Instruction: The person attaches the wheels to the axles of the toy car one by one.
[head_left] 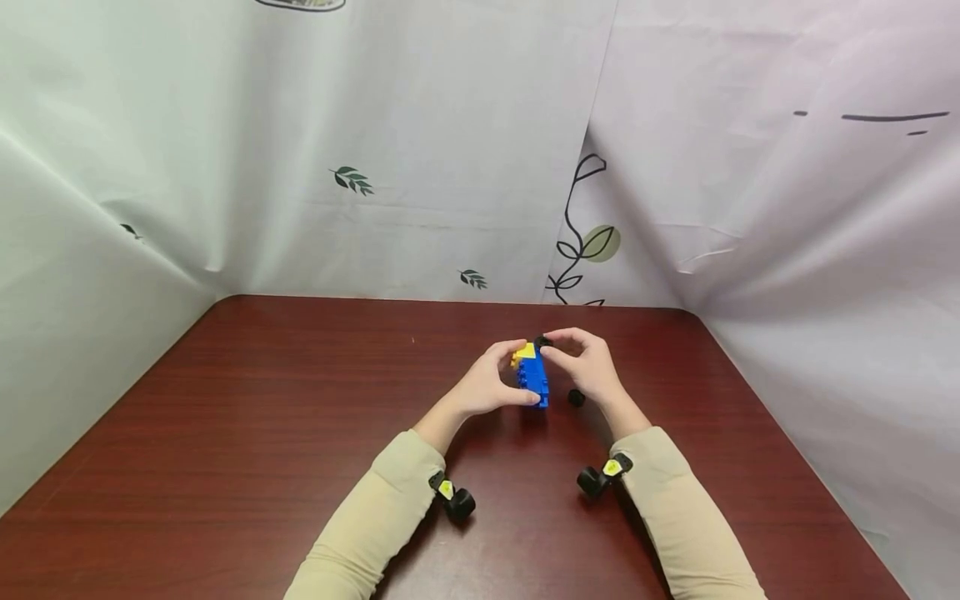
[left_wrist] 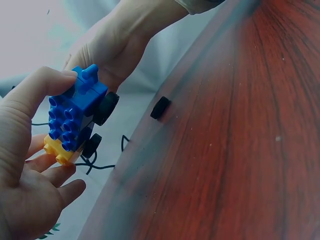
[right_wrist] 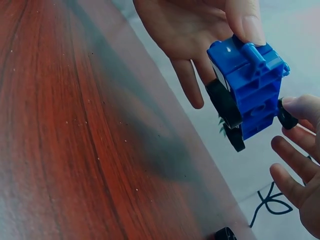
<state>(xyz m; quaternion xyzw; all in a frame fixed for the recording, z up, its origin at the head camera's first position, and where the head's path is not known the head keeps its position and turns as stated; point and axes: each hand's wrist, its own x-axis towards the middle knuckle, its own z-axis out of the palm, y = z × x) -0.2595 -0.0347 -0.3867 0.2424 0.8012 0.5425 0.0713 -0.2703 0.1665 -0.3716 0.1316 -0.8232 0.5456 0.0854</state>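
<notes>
A blue toy car chassis (head_left: 533,377), built of studded bricks with a yellow brick (left_wrist: 59,149) at one end, is held up over the table. My left hand (head_left: 483,385) grips it by its ends, thumb at the blue end and fingers at the yellow one. On one side the car carries two black wheels, a larger-looking wheel (right_wrist: 223,103) and another wheel (right_wrist: 234,138). At the opposite side my right hand (head_left: 588,365) pinches a black wheel (right_wrist: 287,114) between thumb and forefinger, right against the chassis; the other fingers are spread.
A loose black wheel (head_left: 576,397) lies on the dark red wooden table (head_left: 300,417), close below my right hand. White printed cloth (head_left: 412,167) hangs behind the table and along both sides. Each sleeved wrist wears a small black camera.
</notes>
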